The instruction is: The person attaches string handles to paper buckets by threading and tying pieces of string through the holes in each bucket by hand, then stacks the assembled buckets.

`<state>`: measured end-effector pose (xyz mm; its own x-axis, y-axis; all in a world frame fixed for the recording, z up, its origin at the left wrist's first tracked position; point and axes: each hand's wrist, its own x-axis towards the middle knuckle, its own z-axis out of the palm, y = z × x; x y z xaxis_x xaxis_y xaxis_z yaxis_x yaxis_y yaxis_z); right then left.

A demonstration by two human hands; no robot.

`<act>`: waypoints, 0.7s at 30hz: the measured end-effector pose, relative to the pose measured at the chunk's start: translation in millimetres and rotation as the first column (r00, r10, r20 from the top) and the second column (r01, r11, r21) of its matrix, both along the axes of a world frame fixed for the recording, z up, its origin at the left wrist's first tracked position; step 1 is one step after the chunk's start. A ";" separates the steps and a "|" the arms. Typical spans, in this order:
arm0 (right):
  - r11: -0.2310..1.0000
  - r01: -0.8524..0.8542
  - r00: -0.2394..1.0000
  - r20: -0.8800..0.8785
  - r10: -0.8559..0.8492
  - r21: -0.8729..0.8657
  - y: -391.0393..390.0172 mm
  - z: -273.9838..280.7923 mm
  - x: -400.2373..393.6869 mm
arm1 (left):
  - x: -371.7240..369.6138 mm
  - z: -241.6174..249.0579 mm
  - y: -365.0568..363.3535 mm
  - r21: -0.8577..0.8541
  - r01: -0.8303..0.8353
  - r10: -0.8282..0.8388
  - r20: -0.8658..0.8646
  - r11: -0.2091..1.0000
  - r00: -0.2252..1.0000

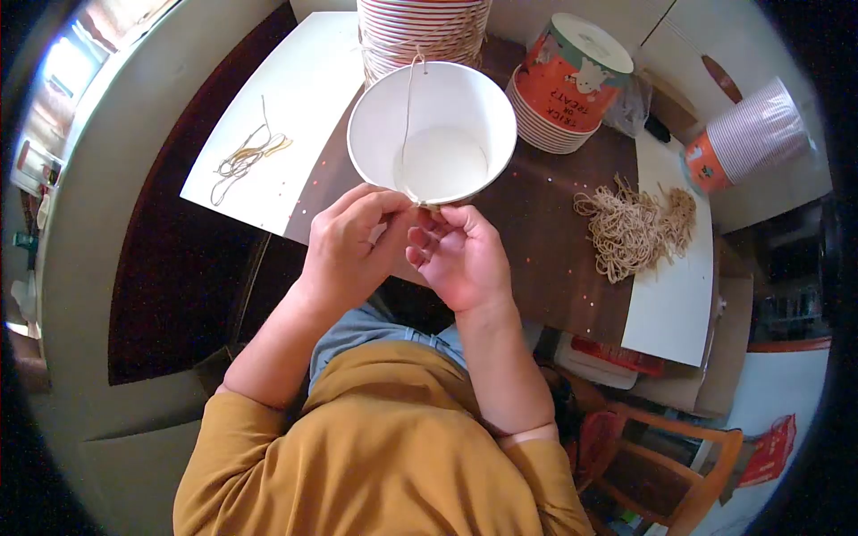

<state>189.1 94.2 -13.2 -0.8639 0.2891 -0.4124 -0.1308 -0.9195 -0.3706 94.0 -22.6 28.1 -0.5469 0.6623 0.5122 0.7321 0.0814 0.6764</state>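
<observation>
A white paper bucket (483, 112) stands before me with its open mouth tilted towards me. A thin string (408, 121) is fastened at its far rim and runs across the mouth to the near rim. There my left hand (353, 234) pinches the string's end between thumb and forefinger. Close beside it, my right hand (469, 259) also has its thumb and forefinger closed on the string at the rim, its other fingers loosely curled. The fingertips nearly meet, and they partly hide the knot area.
Behind the bucket rises a tall stack of nested buckets (420, 31). To the right stand orange "Trick or Treat" buckets (576, 85), another stack lying tilted (751, 134), and a heap of strings (630, 228). Several loose strings (246, 161) lie left. A wooden chair (688, 482) is at lower right.
</observation>
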 end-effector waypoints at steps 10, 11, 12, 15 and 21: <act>0.959 0.114 0.993 0.013 -0.121 0.260 -7.1 1.7 -2.5 | 2.5 0.4 6.1 0.113 0.083 -0.079 -0.044 0.990 0.996; 0.951 0.118 0.992 0.012 -0.126 0.286 -7.2 1.4 -2.4 | 2.9 1.8 6.4 0.113 0.083 -0.079 -0.039 0.990 0.996; 0.942 0.122 0.991 0.009 -0.132 0.312 -7.4 1.3 -2.3 | 3.4 3.4 6.8 0.114 0.083 -0.080 -0.034 0.990 0.996; 0.923 0.144 0.987 0.009 -0.157 0.357 -9.8 8.8 -1.6 | 4.1 11.2 8.6 0.048 0.055 -0.054 -0.033 0.997 0.998; 0.908 0.165 0.979 0.046 -0.197 0.385 -11.0 6.4 0.5 | 4.8 11.1 13.5 -0.084 -0.001 0.008 0.091 0.996 0.996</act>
<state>189.7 83.2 -6.8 -0.7499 0.5854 -0.3082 -0.2365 -0.6723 -0.7015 98.9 -9.1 39.2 -0.5920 0.6984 0.4023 0.6668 0.1441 0.7311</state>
